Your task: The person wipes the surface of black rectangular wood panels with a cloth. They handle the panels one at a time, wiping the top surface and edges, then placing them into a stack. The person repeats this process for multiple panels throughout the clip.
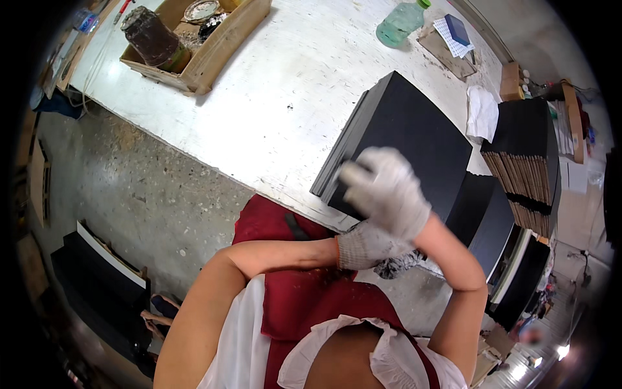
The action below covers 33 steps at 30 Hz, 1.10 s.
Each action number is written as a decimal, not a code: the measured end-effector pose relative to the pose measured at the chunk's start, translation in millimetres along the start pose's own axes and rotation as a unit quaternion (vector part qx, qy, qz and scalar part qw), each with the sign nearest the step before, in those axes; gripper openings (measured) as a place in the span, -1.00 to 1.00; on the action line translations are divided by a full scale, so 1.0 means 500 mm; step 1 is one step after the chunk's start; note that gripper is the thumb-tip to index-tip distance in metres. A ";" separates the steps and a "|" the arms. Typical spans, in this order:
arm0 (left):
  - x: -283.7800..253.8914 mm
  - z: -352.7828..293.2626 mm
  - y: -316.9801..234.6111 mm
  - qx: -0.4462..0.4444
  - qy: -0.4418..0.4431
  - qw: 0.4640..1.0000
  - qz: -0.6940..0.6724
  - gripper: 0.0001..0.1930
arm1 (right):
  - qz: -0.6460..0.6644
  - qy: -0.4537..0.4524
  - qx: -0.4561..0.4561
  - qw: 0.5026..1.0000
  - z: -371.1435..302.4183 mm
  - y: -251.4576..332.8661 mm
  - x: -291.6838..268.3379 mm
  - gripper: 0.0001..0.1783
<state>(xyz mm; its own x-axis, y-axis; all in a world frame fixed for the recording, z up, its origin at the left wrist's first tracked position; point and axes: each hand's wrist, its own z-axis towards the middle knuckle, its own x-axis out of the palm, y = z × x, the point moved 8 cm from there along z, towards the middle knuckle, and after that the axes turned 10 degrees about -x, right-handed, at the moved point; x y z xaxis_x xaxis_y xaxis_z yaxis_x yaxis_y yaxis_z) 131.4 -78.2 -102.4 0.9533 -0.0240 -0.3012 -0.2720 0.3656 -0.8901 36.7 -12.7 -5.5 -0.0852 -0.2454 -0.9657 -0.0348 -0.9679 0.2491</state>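
A stack of flat black boards [414,123] lies on the white worktable [259,110], its near corner close to the table's front edge. My right hand [385,188], in a whitish work glove, is over the stack's near left part. Motion smears its bent fingers, and whether they hold anything does not show. My left hand [369,245], gloved too, is at the table's front edge below the stack. My right hand and wrist cross in front of it and hide its fingers. Right of the stack lie more black boards [483,214].
A wooden tray [227,48] holds a dark, caked container [152,39]. Toward the back stand a green bottle [400,24] and a small blue box [457,29]. A white cloth [481,113] lies beside tall black stacks [525,155] at right. Dark panels [97,272] are at lower left.
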 end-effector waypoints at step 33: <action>-0.044 0.063 -0.100 0.023 0.143 0.959 0.245 -0.51 | -0.059 -0.090 0.330 0.938 -0.136 -0.434 -0.089 -0.55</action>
<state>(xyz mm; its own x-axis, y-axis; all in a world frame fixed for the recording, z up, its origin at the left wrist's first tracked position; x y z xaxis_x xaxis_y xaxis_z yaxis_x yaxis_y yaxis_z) 128.4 -66.9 -40.5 0.6364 -0.0908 -0.7660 -0.6646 0.4395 -0.6043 115.5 204.4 -21.6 -0.2057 -0.0678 -0.9763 -0.6576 -0.7292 0.1892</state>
